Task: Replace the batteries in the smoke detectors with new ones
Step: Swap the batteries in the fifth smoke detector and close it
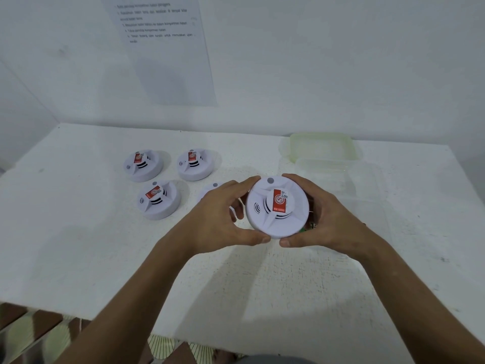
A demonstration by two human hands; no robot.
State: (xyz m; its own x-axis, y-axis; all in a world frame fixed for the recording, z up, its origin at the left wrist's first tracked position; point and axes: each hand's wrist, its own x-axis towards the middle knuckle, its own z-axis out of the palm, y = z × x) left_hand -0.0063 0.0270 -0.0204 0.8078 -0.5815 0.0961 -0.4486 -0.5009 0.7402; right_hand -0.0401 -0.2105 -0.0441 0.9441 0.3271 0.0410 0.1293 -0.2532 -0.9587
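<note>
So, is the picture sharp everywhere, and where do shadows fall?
Head view: the held smoke detector is sharp; the wall paper has blurred, unreadable text; soft shadows lie on the table under both arms; wide-angle bending curves the table edges.

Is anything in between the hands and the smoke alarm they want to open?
No. The left hand and right hand already grip the held smoke detector by its rim, one on each side. Nothing visible sits between the fingers and it.
</note>
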